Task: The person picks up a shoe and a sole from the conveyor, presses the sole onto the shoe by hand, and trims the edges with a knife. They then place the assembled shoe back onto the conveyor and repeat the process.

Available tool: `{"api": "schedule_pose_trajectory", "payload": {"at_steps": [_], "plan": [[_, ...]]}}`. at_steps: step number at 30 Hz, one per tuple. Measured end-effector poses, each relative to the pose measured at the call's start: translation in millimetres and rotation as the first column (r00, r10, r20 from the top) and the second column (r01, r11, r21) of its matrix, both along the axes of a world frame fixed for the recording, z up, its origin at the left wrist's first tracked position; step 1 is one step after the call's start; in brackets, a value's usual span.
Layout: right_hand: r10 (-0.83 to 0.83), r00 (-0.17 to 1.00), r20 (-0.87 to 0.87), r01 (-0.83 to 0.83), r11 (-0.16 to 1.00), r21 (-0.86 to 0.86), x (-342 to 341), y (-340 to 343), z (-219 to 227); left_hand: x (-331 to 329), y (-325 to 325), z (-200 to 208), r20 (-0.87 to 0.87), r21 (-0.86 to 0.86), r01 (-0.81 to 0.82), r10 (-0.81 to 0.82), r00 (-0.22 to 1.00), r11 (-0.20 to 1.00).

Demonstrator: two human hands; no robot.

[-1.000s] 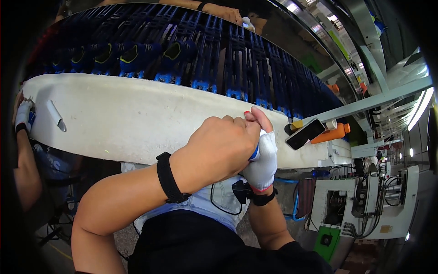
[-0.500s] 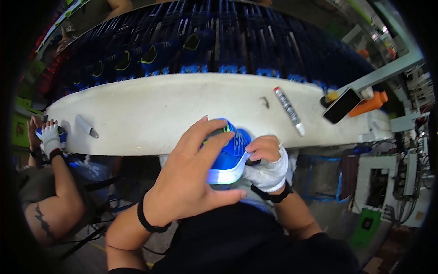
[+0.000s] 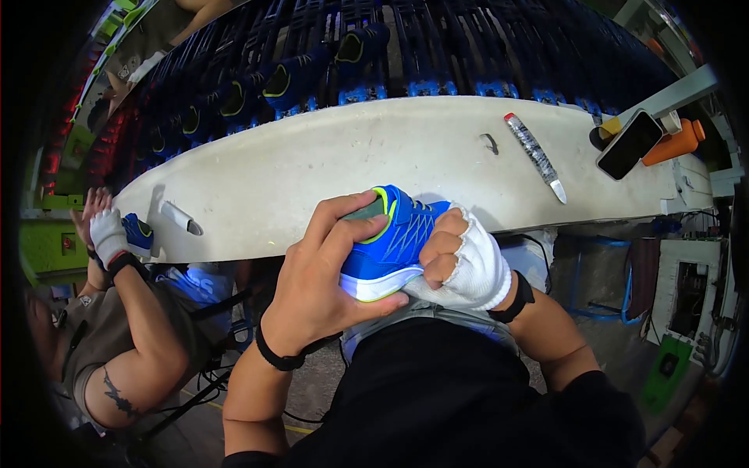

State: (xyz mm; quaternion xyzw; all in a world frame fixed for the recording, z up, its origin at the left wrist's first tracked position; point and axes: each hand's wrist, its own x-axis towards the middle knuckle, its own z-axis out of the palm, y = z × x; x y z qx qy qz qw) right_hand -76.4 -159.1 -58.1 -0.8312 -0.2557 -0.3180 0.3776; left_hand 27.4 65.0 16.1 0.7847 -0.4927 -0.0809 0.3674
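A blue sneaker [image 3: 394, 246] with lime-yellow trim and a white sole is held above my lap, at the near edge of the table. My bare left hand [image 3: 316, 269] wraps its collar and heel end, fingers over the opening and thumb below along the sole. In a white fingerless glove, my right hand [image 3: 466, 261] is curled closed against the side of the sneaker, knuckles at the sole edge toward the toe. Whatever lies inside those fingers is hidden; whitish material shows just below them.
The pale table [image 3: 312, 168] holds a wrapped marker-like tool [image 3: 534, 156], a small dark scrap [image 3: 490, 143], a phone [image 3: 630, 145], an orange bottle [image 3: 677, 143] and a grey-white blade-like piece [image 3: 181, 218]. Beyond runs a dark slatted rack [image 3: 437, 47] with sneakers. A co-worker [image 3: 129, 312] handles another shoe at left.
The sneaker has turned, showing more of its side and collar. My left hand has closed around the heel, and my right fingers have curled into a fist along the sole. The view has shifted.
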Motion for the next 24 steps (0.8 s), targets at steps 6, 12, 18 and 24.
{"api": "schedule_pose_trajectory", "payload": {"at_steps": [6,12,18,24], "plan": [[0.086,0.993,-0.086,-0.069,0.980,0.187,-0.1,-7.7,-3.5,-0.6,-2.7,-13.8,0.214,-0.137,-0.005,0.035,0.976,0.991],[-0.105,0.953,-0.285,0.149,0.979,0.140,0.0,-13.1,9.9,-2.5,-1.3,-15.4,0.304,-0.151,0.034,0.014,0.952,0.988],[-0.015,0.767,-0.641,0.059,0.997,0.047,10.5,-20.3,23.1,-10.6,3.0,-13.3,0.307,-0.129,0.019,0.022,0.951,0.991],[0.099,0.627,-0.772,0.283,0.895,0.345,-0.5,-12.9,14.5,-17.9,0.8,-11.0,0.282,-0.095,-0.021,0.047,0.958,0.995]]}}
